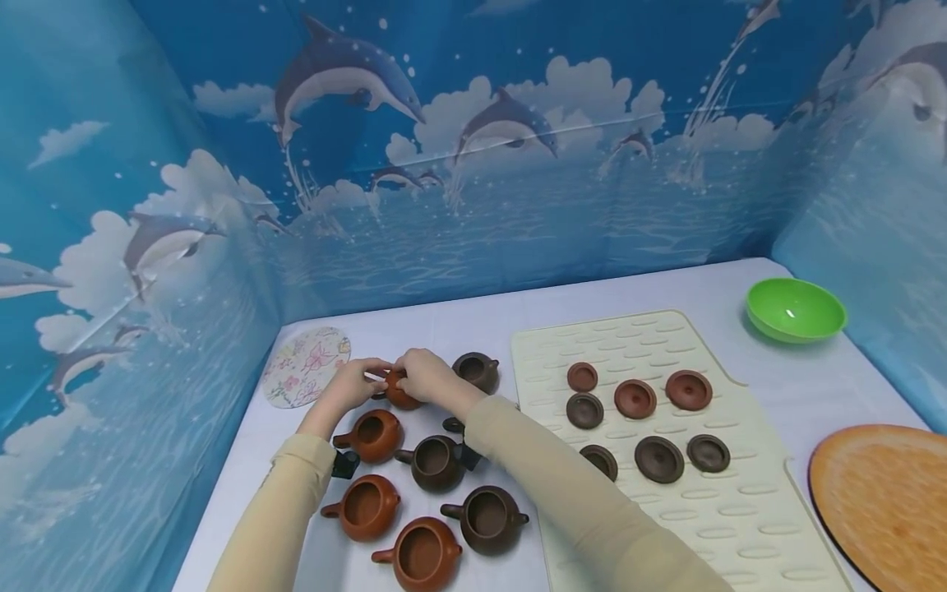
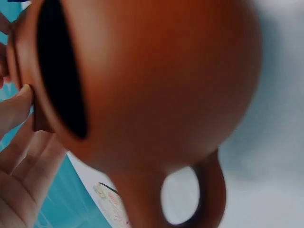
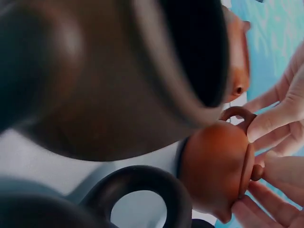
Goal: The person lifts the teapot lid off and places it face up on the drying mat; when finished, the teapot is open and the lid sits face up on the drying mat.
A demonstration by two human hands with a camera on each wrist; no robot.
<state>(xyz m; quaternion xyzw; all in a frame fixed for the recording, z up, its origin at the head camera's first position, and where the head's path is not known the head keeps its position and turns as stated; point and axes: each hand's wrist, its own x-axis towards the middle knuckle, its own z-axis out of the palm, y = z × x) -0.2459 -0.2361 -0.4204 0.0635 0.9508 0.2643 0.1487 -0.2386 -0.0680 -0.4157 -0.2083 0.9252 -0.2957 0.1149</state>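
A small reddish-brown clay teapot [image 1: 400, 393] stands at the back of the group, partly hidden by both hands. My left hand [image 1: 353, 382] pinches its handle [image 3: 240, 113], thumb against the upper part. Its lid [image 3: 248, 168] sits on the opening. My right hand [image 1: 429, 376] holds the lid by the knob [image 3: 257, 172], while other fingers reach round near the spout [image 3: 223, 216]. In the left wrist view, a larger reddish teapot [image 2: 161, 80] without a lid fills the foreground, and the left hand [image 2: 23, 175] shows at the edge. A dark teapot [image 3: 109, 85] blocks much of the right wrist view.
Lidless reddish teapots [image 1: 367, 508] and dark teapots [image 1: 488, 520] stand in front of the hands; another dark one [image 1: 477, 372] stands right of them. Several loose lids [image 1: 658, 459] lie on a cream mat [image 1: 710, 526]. A floral disc [image 1: 284, 374], green bowl [image 1: 795, 311] and orange round board [image 1: 888, 501] lie around.
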